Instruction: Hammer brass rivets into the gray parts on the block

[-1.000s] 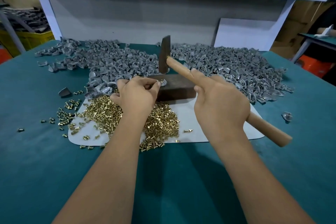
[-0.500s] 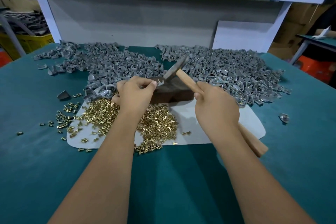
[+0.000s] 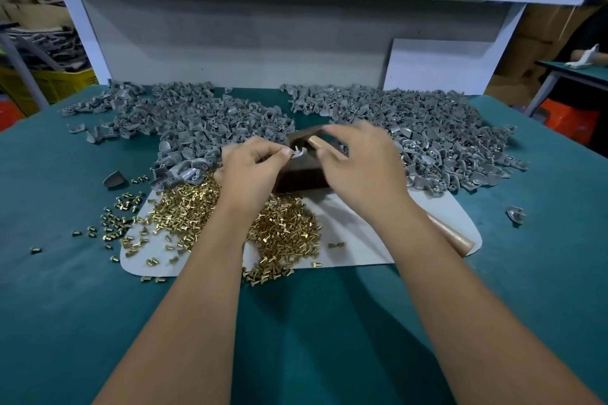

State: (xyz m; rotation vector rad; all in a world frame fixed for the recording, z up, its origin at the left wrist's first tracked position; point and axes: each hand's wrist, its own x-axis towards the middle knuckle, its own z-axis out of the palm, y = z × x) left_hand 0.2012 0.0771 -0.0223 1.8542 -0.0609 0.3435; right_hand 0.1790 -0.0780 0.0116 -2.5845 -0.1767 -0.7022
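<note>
A dark block point(image 3: 302, 178) stands at the far edge of a white mat point(image 3: 358, 242). On its top lies a gray part point(image 3: 299, 153) with a brass rivet standing in it. My left hand point(image 3: 253, 171) pinches this part at its left side. My right hand point(image 3: 362, 171) lies over the wooden hammer point(image 3: 452, 235): thumb under the handle, blurred fingers stretched across it above the block. The hammer is low, its dark head down at the block's top and its handle end over the mat.
Loose brass rivets point(image 3: 283, 230) are heaped on the mat under my left forearm and scattered to its left. Two big heaps of gray parts lie behind the block, a left heap point(image 3: 204, 122) and a right heap point(image 3: 427, 131). A stray gray part point(image 3: 516, 214) lies far right on the green table.
The hammer swung down from upright onto the part and now lies low over the block. My right hand's fingers have stretched forward. My left hand stayed on the gray part.
</note>
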